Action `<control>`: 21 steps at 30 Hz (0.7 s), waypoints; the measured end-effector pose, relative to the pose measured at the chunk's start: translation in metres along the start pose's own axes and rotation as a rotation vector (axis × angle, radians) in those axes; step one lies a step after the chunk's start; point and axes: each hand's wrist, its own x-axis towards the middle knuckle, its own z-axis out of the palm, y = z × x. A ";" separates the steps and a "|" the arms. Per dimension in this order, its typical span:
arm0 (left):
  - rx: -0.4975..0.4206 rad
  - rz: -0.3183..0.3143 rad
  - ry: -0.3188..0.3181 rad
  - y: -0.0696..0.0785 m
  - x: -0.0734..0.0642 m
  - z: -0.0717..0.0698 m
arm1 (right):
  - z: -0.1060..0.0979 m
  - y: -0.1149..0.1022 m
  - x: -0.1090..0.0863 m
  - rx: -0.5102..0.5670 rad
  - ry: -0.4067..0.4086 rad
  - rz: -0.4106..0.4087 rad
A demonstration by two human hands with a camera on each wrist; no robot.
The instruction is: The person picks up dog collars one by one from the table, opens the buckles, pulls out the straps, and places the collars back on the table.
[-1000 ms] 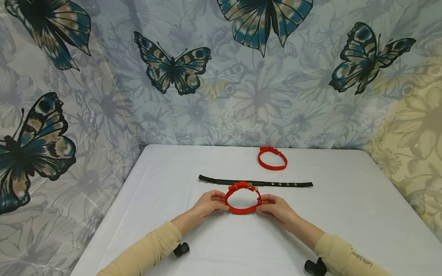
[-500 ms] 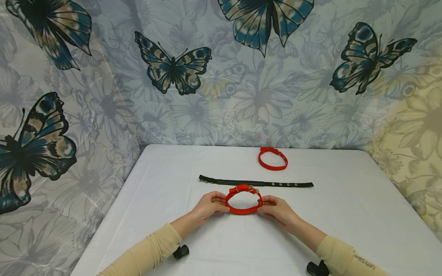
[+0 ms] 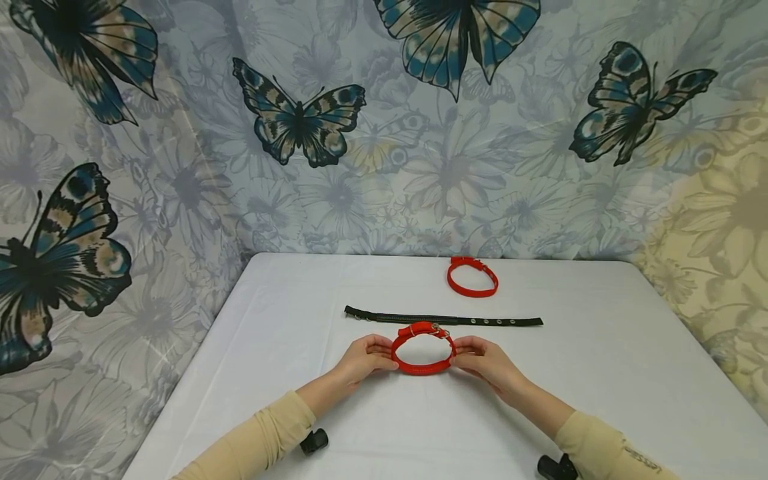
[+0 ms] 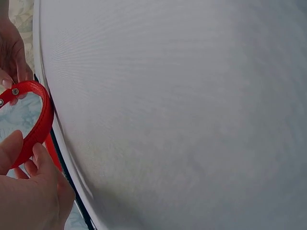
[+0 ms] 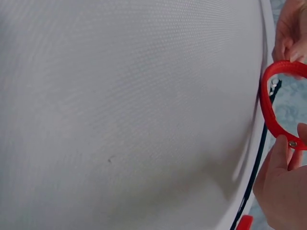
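Between both hands a red collar (image 3: 423, 369), buckled into a loop, is held low over the white table, its buckle side facing away. My left hand (image 3: 363, 360) pinches the loop's left side between thumb and fingers. On the opposite side my right hand (image 3: 491, 365) pinches the band; in the right wrist view its fingertips (image 5: 281, 143) lie by a metal eyelet. Just behind the loop a black collar (image 3: 414, 319) lies stretched out straight, eyelets toward its right end. A second red collar (image 3: 473, 293), also a closed loop, lies farther back.
The white-covered table (image 3: 600, 373) ends at the back against a butterfly-patterned cloth (image 3: 453, 173), which also covers the left side. A black device (image 3: 315, 441) sits under the left forearm, another black device (image 3: 557, 468) under the right.
The held collar's buckle side has dipped slightly toward the table. My right hand has shifted a little to the right, still at the band. The other two collars stay where they were.
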 end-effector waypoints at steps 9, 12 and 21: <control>0.045 0.074 -0.010 -0.001 -0.001 -0.003 | 0.002 -0.003 -0.004 -0.018 -0.002 -0.008; 0.070 0.117 -0.010 0.000 -0.002 -0.004 | 0.002 -0.004 -0.004 -0.019 0.001 -0.005; 0.094 0.143 -0.013 0.013 -0.009 -0.003 | 0.003 -0.005 -0.003 -0.021 0.004 0.001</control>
